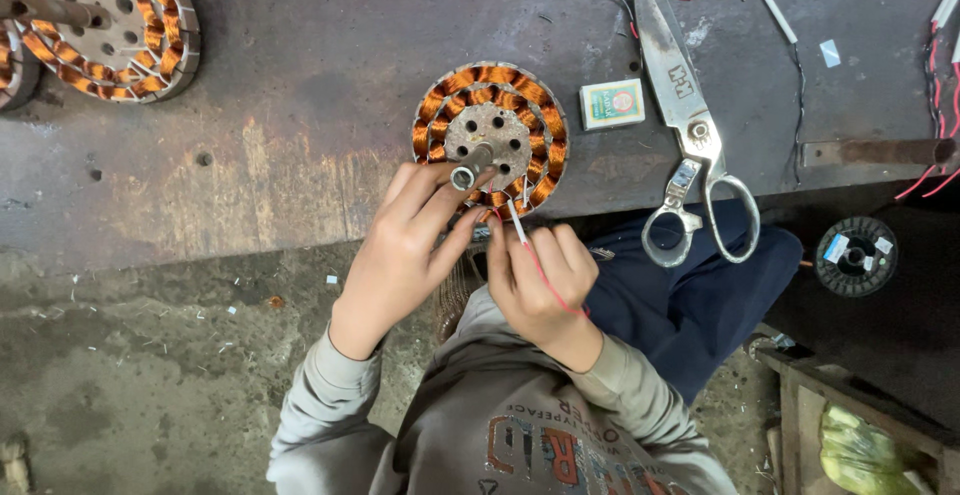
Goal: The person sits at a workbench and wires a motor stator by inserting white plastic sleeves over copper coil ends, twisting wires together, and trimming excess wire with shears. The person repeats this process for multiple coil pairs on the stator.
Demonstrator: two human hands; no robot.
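Stator point(491, 138), copper-wound, round, flat on the workbench point(300, 105) just beyond my fingertips, shaft end-on toward me. My left hand point(405, 255), the nearer, pinches the shaft tip between thumb and fingers. My right hand point(540, 280), just beside it, is closed on a red lead wire point(545, 280) with white sleeve, long axis slanting up toward the winding's near edge. Right of both hands: matchbox point(612, 104), large scissors point(690, 125). Far left: second stator point(110, 25).
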